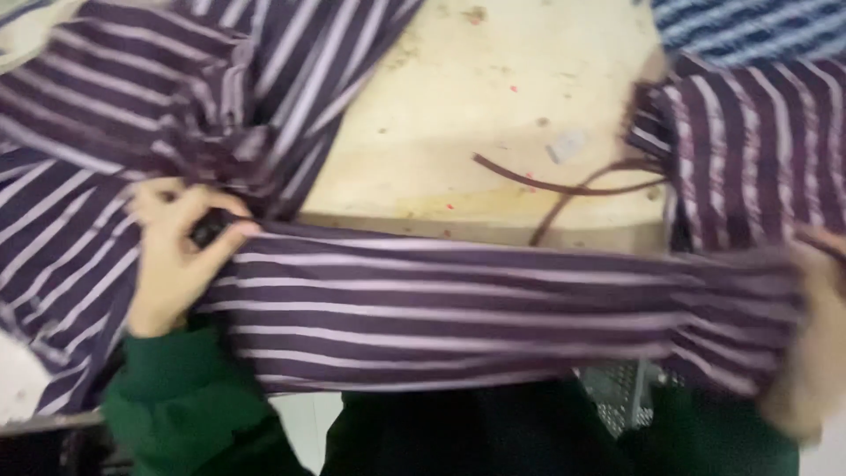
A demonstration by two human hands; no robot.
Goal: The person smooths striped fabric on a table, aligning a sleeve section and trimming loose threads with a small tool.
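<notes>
A dark purple garment with thin white stripes (441, 308) is stretched taut between my two hands in front of a table. My left hand (176, 256), in a green sleeve, grips the cloth at the left, fingers curled round a bunched fold. My right hand (815, 353), blurred at the right edge, holds the other end of the stretched piece. More of the same striped cloth is heaped at the upper left (132, 97) and upper right (758, 150).
A worn cream table top (493, 106) lies behind the stretched cloth, with specks and a small label on it. A thin dark cord (564, 187) trails across it from the right heap. Blue striped cloth (749, 26) sits at the top right.
</notes>
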